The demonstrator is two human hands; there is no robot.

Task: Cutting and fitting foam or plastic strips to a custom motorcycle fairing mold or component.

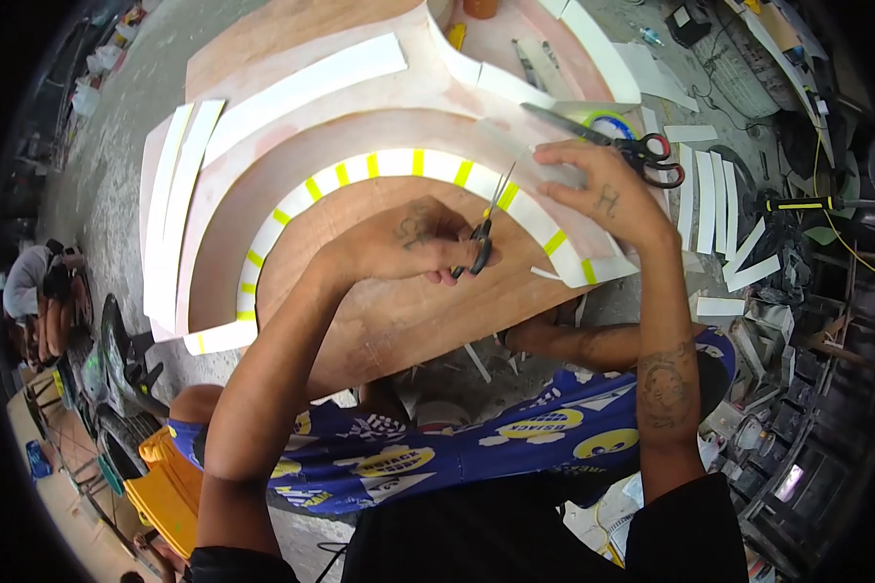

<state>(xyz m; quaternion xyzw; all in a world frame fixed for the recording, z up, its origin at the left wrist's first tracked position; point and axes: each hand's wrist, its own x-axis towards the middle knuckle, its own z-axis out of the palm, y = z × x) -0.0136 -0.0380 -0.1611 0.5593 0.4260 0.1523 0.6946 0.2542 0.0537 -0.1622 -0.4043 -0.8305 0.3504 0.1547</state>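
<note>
My left hand (pixel 413 238) is closed around a small pair of scissors (pixel 481 243) with black handles and yellow accents. Their slim blades point up and away, over the curved white strip (pixel 398 163), which is crossed by several yellow tape pieces. To the right, my right hand (pixel 593 185) hovers over the pale curved panel (pixel 233 209), thumb and forefinger apart. Just beyond it lie large scissors (pixel 641 151) with black and red handles, beside a green-and-blue tape roll (pixel 610 124). A pale, blurred patch shows between the right fingers; I cannot make out what it is.
The panel rests on a wooden board (pixel 360 311). Long white strips (pixel 311 73) lie on its left and far side; more strips (pixel 714 199) are on the floor at right. A yellow chair (pixel 170 496) stands at lower left, and a crouching person (pixel 44 287) is farther off.
</note>
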